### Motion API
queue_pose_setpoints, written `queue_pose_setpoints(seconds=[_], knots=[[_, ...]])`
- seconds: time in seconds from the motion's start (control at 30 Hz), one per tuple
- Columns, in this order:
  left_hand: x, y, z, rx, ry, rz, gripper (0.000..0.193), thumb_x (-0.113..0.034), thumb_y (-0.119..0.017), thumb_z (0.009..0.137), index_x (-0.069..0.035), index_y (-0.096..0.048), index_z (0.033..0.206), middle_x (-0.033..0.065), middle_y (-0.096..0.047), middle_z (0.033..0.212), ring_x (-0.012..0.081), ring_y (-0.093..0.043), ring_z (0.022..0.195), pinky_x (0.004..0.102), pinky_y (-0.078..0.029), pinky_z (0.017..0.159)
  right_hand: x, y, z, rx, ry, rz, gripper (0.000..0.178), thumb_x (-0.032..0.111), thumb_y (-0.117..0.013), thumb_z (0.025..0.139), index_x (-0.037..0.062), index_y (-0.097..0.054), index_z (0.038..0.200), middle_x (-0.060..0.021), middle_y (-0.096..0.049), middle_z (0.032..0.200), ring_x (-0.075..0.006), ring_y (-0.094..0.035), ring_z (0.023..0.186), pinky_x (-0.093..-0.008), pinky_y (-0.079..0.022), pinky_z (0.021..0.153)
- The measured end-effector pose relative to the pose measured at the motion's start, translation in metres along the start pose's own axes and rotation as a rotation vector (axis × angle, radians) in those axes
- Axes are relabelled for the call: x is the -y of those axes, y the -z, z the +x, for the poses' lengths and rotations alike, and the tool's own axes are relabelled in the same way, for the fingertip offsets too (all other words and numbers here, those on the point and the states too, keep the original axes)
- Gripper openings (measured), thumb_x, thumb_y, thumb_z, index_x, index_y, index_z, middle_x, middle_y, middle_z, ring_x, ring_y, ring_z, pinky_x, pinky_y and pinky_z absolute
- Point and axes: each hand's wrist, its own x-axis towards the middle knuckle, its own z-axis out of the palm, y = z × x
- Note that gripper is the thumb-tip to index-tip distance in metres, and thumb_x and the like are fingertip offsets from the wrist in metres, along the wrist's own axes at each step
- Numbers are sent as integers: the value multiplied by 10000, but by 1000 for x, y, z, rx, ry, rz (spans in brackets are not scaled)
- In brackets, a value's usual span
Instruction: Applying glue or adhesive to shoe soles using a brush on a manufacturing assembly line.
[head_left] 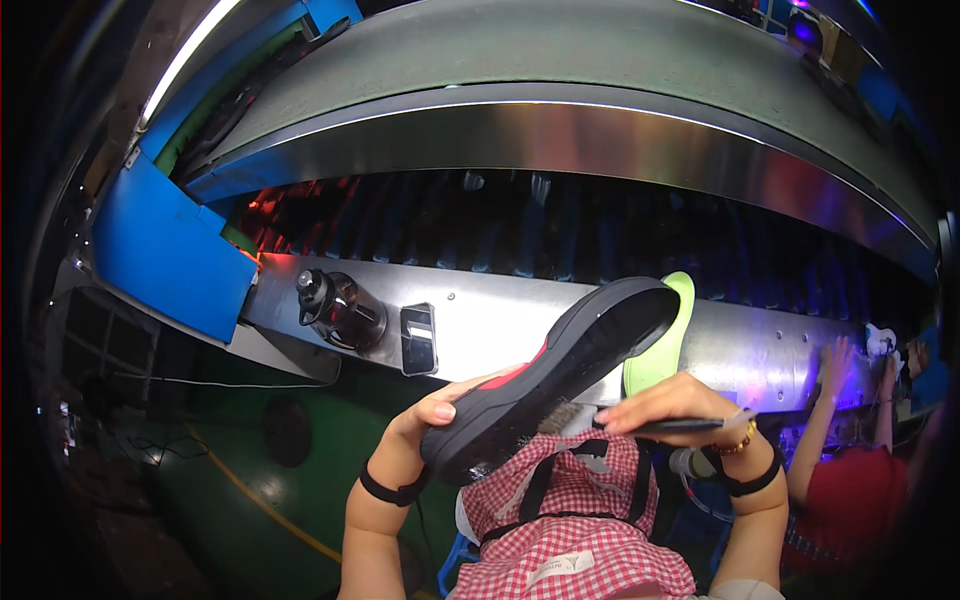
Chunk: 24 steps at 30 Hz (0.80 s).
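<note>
Black shoe sole (550, 375), tilted, brush (600, 420) beneath

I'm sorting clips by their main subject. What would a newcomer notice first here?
A black shoe sole with a red edge, held up at centre by the left hand. The right hand presses a brush to it. Behind runs a long shiny metal conveyor housing, with a dark bottle on its ledge.

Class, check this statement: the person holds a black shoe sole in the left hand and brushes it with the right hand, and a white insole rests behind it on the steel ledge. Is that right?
Not quite. In the head view the insole behind the black shoe sole is lime green, not white. The rest stands: the left hand holds the sole, the right hand works a brush against it, and the insole rests on the steel ledge.
</note>
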Motion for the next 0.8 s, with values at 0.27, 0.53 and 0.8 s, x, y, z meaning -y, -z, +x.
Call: queue_pose_setpoints(seconds=[0.27, 0.53, 0.8], knots=[[-6, -26, -19, -255, -59, 78, 862, -455, -558, 703, 65, -422, 1377, 194, -532, 1311, 230, -543, 1137, 274, -370, 998, -12, 0, -1, -217, -10, 15, 241, -26, -686, 802, 19, -697, 1038, -154, -685, 1091, -272, -660, 1042, -343, -517, 917], [11, 29, -16, -272, -210, -501, 754, -584, -360, 941, 48, -444, 1345, 207, -525, 1312, 282, -518, 1199, 413, -368, 1069, 28, -3, -12, -253, 102, -96, 268, 28, -774, 719, 17, -711, 980, -126, -716, 999, -260, -673, 946, -356, -491, 905], [96, 48, 91, 337, -321, -744, 878, -703, -255, 902, -43, -235, 1481, 190, -310, 1498, 451, -357, 1320, 605, -328, 1062, -32, -61, 20, -498, -366, 307, 216, 25, -736, 761, 1, -711, 975, -116, -708, 913, -161, -658, 821, -268, -521, 770]])
